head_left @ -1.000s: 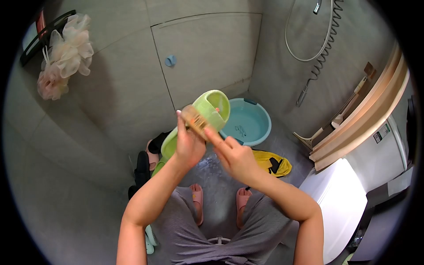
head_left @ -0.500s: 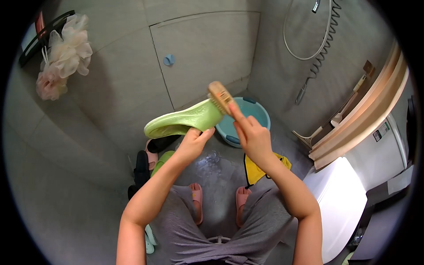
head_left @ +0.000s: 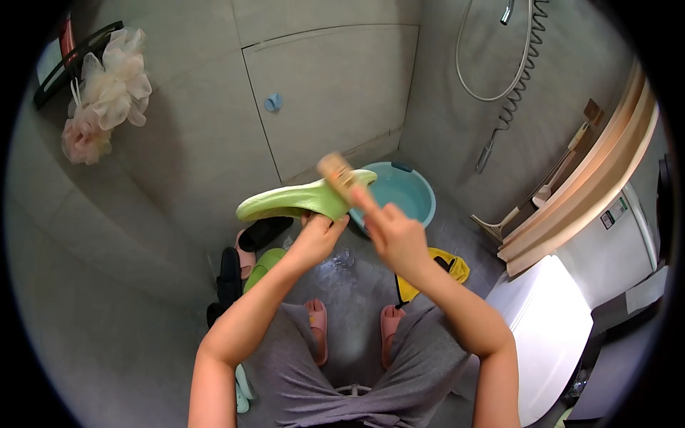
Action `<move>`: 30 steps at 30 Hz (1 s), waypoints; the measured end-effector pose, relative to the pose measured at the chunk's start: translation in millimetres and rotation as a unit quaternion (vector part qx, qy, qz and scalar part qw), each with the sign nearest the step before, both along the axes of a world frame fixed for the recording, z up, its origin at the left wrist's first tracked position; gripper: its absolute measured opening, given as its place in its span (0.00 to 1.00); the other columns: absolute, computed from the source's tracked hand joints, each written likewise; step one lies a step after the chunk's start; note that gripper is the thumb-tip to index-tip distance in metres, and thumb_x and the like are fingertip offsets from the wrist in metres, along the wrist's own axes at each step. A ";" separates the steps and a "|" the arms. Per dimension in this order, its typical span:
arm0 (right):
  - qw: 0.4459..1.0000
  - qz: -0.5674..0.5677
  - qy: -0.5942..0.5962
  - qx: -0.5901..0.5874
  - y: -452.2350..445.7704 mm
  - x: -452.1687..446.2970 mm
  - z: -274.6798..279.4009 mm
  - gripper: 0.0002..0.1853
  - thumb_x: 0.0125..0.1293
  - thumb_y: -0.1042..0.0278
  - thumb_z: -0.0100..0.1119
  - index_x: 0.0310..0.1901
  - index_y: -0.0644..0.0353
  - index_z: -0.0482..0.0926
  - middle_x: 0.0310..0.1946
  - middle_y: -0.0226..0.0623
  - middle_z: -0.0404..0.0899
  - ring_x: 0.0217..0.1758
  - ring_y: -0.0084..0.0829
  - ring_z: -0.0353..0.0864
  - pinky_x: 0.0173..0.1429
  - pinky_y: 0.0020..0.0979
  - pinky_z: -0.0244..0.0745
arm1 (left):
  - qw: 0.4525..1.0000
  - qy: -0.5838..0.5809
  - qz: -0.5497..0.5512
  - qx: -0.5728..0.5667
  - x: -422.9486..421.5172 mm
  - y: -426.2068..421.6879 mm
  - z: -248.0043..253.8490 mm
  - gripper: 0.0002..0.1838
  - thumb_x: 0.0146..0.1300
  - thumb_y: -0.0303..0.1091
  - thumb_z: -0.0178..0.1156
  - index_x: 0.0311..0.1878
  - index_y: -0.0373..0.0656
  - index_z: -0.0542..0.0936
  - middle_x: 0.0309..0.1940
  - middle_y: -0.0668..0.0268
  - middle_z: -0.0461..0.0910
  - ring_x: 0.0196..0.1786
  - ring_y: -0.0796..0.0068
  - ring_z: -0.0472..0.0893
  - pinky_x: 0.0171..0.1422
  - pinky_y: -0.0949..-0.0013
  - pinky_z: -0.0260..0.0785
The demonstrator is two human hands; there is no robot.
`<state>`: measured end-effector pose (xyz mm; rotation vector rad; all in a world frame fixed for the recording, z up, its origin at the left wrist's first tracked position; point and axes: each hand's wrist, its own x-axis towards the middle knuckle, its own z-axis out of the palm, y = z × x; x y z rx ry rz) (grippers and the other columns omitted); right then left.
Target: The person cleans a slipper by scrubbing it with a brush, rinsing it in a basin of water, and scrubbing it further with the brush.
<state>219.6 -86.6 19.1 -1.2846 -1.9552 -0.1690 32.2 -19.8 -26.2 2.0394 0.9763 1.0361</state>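
Note:
A light green slipper [head_left: 285, 198] is held up in front of me, wet-looking and lying sideways. My left hand [head_left: 319, 235] is closed on its underside, with fingers tucked inside the opening. In my right hand [head_left: 399, 239] is a wooden scrub brush [head_left: 346, 180], slightly blurred by motion. The forefinger stretches along the brush's back. Its bristle side faces the slipper's top and appears to touch it; the bristles themselves are mostly hidden. Behind the slipper's right end a teal basin [head_left: 401, 196] of water stands on the floor.
Black slippers [head_left: 228, 277] and a green slipper [head_left: 264, 267] lie at the left wall. A yellow cloth-like item [head_left: 449, 265] is on the floor under my right forearm. The white toilet [head_left: 546, 328] stands at right. Suds wet the floor [head_left: 335, 262] ahead of my feet.
The slipper has turned so more of its upper side and right end show. The brush has moved left and down across it, with my right hand following.

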 end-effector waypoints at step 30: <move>0.996 -0.066 0.058 0.022 33.1 5.3 0.5 0.32 0.72 0.66 0.57 0.76 0.34 0.64 0.27 0.41 0.75 0.25 0.49 0.80 0.30 0.47 0.76 | 0.923 -0.307 -0.024 -0.231 -6.5 2.8 17.3 0.22 0.73 0.38 0.61 0.63 0.33 0.78 0.59 0.66 0.80 0.62 0.78 0.74 0.71 0.69 0.60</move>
